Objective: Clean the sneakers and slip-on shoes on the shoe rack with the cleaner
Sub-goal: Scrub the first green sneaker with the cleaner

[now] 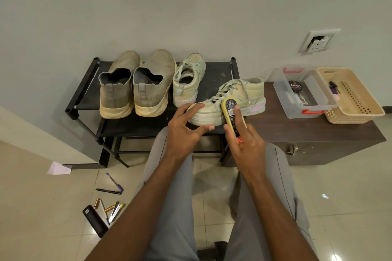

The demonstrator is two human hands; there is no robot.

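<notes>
Right hand grips cleaner, seemingly touching sneaker.

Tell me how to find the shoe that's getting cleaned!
Find the black rack by the wall. Four shoes stand on it; go to its right end. The sneaker there lies crosswise, toe pointing left, with a yellow cleaner pressed on its side, while the others point toward the wall.

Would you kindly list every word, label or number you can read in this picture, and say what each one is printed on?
"Cherry", seen upside down, on the round black tin inside the clear plastic box.
The black label on the yellow cleaner, held by the right hand: print too small to read.
The red patch at the cleaner's lower end: white letters partly hidden, unreadable.
Nothing else carries legible text.
</notes>
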